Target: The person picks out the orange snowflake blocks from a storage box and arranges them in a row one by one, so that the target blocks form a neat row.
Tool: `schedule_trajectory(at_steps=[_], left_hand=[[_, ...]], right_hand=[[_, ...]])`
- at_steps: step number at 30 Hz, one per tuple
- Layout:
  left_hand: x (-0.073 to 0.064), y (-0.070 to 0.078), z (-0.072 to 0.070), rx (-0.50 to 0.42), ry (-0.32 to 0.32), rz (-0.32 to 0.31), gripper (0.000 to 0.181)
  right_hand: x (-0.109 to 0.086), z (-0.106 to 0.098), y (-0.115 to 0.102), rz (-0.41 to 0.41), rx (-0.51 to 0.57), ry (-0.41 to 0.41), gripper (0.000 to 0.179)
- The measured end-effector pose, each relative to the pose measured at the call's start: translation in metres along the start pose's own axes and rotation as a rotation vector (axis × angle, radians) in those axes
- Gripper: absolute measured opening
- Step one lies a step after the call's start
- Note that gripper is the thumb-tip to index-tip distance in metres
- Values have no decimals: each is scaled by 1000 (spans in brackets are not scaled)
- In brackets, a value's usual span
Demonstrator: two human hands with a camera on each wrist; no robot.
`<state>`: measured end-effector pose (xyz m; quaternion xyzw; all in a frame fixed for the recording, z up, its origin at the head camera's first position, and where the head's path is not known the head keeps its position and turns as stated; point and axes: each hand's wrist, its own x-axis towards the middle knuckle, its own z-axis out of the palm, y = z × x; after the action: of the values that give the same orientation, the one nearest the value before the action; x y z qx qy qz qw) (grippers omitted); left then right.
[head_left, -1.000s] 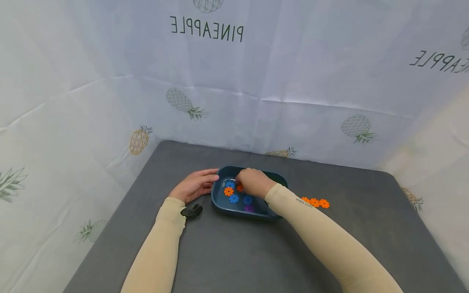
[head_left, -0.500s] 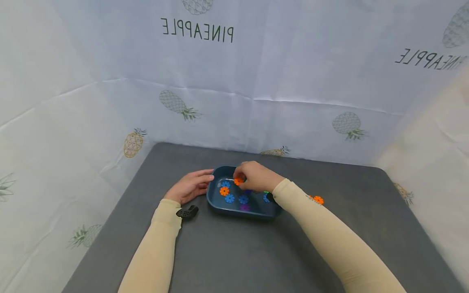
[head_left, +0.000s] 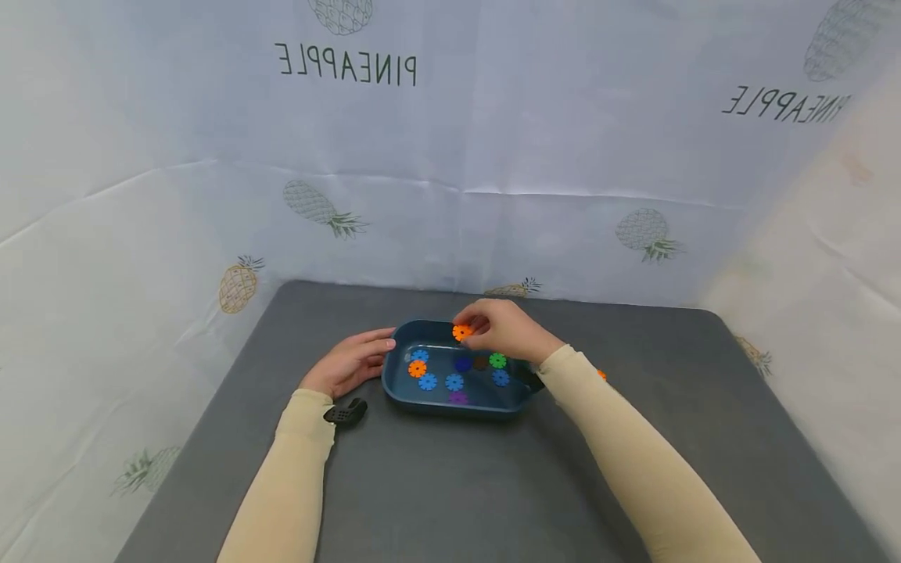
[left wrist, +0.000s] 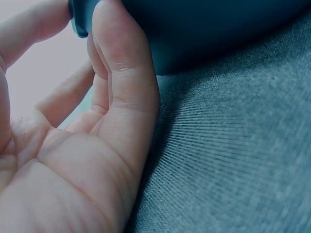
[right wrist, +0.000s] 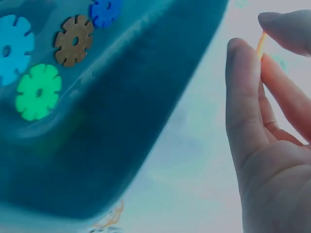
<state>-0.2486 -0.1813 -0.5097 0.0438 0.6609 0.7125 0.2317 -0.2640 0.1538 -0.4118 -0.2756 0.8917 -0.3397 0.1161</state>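
My right hand (head_left: 508,328) is raised over the back of a dark blue tray (head_left: 450,410) and pinches an orange notched disc (head_left: 461,333) between thumb and fingertips. In the right wrist view that disc (right wrist: 261,46) shows edge-on, as a thin strip. My left hand (head_left: 349,364) touches the tray's left end, its thumb near the rim and its fingers along the outer wall (left wrist: 189,36). Inside the tray lie several loose notched discs: an orange one (head_left: 418,368), a green one (head_left: 498,360), a brown one (right wrist: 74,41), a purple one (head_left: 458,398) and several blue ones.
Part of an orange disc (head_left: 601,375) peeks out beyond my right sleeve, on the grey table (head_left: 436,485) to the right of the tray. A white curtain (head_left: 394,227) printed with pineapples hangs behind the table and along its sides.
My right hand has lifted the orange disc up from inside the tray toward its back edge, uncovering the brown, green and dark blue discs. My left hand stays at the tray. The head view has shifted.
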Motion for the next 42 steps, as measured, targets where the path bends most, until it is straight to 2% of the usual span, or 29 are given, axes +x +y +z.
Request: schedule_trajectory(at_steps=[6, 11, 17, 27, 33, 42], left_hand=[[-6, -6, -6, 32, 24, -6, 75], [-6, -8, -9, 47, 28, 0, 73], [-6, -9, -8, 59, 7, 7, 74], [-8, -10, -4, 54, 20, -2, 70], [-6, -10, -2, 46, 26, -15, 73], [1, -4, 1, 57, 32, -20, 72]], right_hand=[[-28, -11, 23, 47, 170, 101, 31], [-59, -19, 58, 108, 218, 198, 37], [-95, -25, 104, 208, 205, 263, 42], [-142, -31, 154, 305, 179, 336, 47], [-160, -38, 174, 342, 175, 338, 45], [-175, -51, 189, 397, 112, 351, 42]])
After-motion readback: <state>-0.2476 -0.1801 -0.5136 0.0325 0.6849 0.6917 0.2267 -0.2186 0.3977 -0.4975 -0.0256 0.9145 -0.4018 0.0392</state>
